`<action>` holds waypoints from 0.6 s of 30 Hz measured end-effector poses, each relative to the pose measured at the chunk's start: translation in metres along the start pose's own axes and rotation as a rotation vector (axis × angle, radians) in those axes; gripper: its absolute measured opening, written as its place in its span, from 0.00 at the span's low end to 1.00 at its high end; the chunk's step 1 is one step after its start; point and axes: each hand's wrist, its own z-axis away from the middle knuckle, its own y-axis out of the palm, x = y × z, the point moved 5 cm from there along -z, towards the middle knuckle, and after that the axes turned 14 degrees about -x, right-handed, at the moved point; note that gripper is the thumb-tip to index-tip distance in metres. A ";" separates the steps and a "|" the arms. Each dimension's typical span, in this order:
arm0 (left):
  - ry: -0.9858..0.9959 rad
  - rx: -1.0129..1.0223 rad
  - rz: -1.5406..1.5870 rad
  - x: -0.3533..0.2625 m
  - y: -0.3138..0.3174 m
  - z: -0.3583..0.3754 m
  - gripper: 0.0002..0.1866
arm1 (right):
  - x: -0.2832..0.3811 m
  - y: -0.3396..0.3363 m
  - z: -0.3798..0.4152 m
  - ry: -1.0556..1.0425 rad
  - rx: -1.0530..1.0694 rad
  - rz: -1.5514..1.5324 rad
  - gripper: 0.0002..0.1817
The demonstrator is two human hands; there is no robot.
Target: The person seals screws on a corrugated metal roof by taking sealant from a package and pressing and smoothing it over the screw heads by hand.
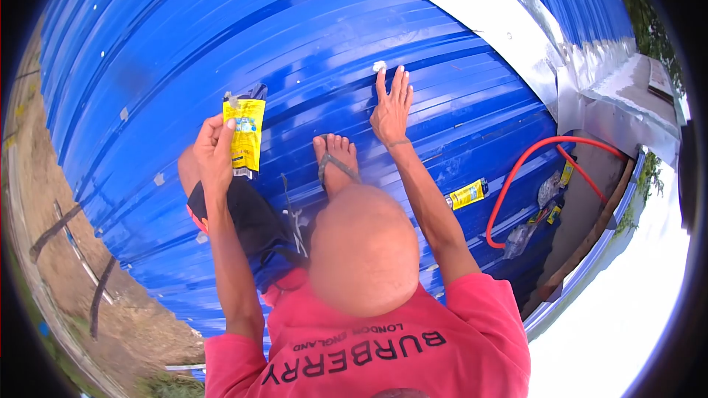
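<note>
My left hand point(215, 149) pinches a yellow printed packet point(248, 133), with the thumb across its front. A bit of grey material shows at the packet's upper corner, and dark wrapping sticks out behind it. My right hand point(392, 107) lies with its fingers stretched out on the blue corrugated metal sheet point(310, 44). One fingertip of it touches a small white blob point(380, 66) on the sheet. Between the hands, my foot in a thong sandal point(338, 164) stands on the metal.
Another yellow packet point(467, 194) lies on the sheet at right. Beyond it are a curved orange-red hose point(495, 199) and crumpled clear plastic point(518, 239). White metal flashing point(472, 0) runs along the upper right. Past the left edge, dry ground point(140, 309) lies lower down.
</note>
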 end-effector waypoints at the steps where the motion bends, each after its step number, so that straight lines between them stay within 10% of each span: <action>1: 0.000 0.003 0.011 0.000 0.003 0.000 0.11 | 0.002 0.004 0.003 0.019 0.022 -0.031 0.45; 18: -0.073 0.038 -0.077 0.006 0.028 0.027 0.14 | 0.032 -0.014 -0.026 -0.028 -0.052 -0.077 0.40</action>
